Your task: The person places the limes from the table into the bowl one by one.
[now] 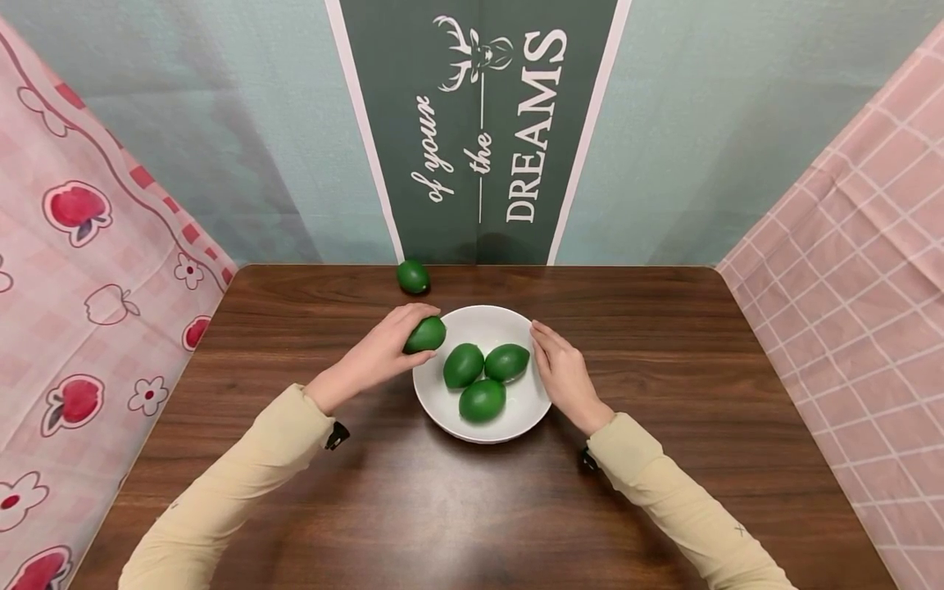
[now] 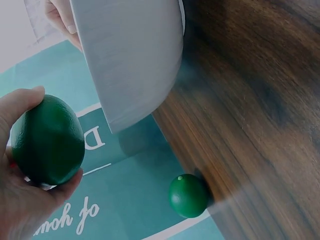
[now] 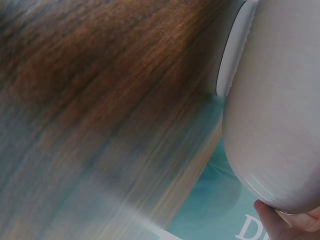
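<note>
My left hand (image 1: 387, 340) holds a green lime (image 1: 426, 334) between thumb and fingers, at the left rim of a white bowl (image 1: 483, 321). In the left wrist view this lime (image 2: 49, 141) is gripped apart from the bowl's side (image 2: 132, 55). Three limes lie together in the bowl: one at left (image 1: 463, 365), one at right (image 1: 506, 362) and one in front (image 1: 483, 401). My right hand (image 1: 566, 373) grips the bowl's right rim, with fingertips (image 3: 270, 220) against its outside in the right wrist view. Another lime (image 1: 413, 277) rests near the table's back edge.
The brown wooden table (image 1: 664, 492) reaches a blue-green backdrop (image 1: 701, 123) with printed lettering behind it. A pink apple-patterned cloth (image 1: 81, 311) hangs at left, and a pink checked cloth (image 1: 870, 287) at right.
</note>
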A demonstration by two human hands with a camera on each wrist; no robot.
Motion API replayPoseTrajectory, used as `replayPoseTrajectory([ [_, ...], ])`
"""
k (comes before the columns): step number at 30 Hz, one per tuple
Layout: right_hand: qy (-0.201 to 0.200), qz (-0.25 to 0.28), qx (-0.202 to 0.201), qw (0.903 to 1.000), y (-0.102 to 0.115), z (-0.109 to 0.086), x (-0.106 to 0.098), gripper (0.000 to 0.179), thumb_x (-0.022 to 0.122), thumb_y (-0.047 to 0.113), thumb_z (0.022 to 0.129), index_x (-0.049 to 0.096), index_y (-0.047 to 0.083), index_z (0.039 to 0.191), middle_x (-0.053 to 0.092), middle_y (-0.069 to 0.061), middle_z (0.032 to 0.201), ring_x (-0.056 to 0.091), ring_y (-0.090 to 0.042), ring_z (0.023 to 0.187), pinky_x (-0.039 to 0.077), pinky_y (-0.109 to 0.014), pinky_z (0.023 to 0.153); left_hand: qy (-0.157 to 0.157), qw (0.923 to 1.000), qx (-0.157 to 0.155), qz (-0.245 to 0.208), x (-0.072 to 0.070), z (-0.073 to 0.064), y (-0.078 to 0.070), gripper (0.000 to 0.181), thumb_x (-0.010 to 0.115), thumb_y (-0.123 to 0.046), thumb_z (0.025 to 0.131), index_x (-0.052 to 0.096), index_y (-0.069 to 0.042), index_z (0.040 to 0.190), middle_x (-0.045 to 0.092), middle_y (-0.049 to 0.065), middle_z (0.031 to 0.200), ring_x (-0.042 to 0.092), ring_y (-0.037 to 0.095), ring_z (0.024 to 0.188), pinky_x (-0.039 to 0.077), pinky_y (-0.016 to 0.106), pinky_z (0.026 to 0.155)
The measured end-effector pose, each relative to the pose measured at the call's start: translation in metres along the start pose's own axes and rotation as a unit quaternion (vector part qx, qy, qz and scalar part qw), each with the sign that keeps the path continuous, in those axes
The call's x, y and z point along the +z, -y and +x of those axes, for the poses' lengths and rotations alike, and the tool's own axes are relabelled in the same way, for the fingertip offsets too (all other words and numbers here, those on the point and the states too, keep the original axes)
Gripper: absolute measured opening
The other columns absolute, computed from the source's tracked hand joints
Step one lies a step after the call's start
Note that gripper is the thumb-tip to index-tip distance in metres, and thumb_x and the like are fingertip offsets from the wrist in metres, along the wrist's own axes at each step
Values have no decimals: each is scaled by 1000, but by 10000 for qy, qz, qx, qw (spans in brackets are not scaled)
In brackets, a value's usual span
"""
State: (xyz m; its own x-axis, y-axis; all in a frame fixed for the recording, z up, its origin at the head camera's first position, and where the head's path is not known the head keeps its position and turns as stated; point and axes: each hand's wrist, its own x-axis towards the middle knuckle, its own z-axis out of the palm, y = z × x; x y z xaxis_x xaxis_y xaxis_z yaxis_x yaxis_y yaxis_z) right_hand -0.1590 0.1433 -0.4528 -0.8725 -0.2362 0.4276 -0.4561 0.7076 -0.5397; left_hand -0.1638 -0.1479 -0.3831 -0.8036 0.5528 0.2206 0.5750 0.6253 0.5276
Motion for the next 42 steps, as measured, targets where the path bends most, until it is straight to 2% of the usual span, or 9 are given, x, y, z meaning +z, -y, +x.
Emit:
replayPoseTrajectory([
  [6, 0, 51, -27, 10000, 0, 0, 0, 28, 50, 5, 92, 59, -8, 115, 55, -16, 125, 51, -28, 116, 41, -39, 95, 63, 10000, 22, -27, 2, -1, -6, 53, 70, -16, 80, 46, -4, 126, 47, 8, 124, 45, 22, 109, 42, 37, 90],
  [22, 22, 43, -10, 10000, 1, 0, 0, 29, 50, 5, 92, 58, -8, 116, 54, -16, 126, 50, -28, 116, 42, -39, 95, 190, 9991, 371, 56, 13, -1, -12, 53, 73, -19, 78, 49, -4, 123, 50, 11, 122, 47, 23, 112, 41, 37, 92],
  [33, 8, 29, -31, 10000, 1, 0, -1, 28, 50, 5, 92, 58, -8, 116, 55, -16, 125, 51, -28, 116, 41, -39, 95, 111, 9963, 854, 50, 25, -2, -12, 53, 75, -17, 75, 50, -2, 119, 52, 11, 116, 49, 22, 103, 43, 36, 86],
  [42, -3, 27, -11, 10000, 1, 0, 0, 28, 51, 5, 92, 58, -8, 115, 55, -16, 125, 51, -28, 116, 41, -38, 95, 284, 9965, 792, 11, 29, -2, -16, 51, 74, -17, 76, 51, -1, 119, 52, 9, 117, 49, 20, 108, 42, 35, 90],
])
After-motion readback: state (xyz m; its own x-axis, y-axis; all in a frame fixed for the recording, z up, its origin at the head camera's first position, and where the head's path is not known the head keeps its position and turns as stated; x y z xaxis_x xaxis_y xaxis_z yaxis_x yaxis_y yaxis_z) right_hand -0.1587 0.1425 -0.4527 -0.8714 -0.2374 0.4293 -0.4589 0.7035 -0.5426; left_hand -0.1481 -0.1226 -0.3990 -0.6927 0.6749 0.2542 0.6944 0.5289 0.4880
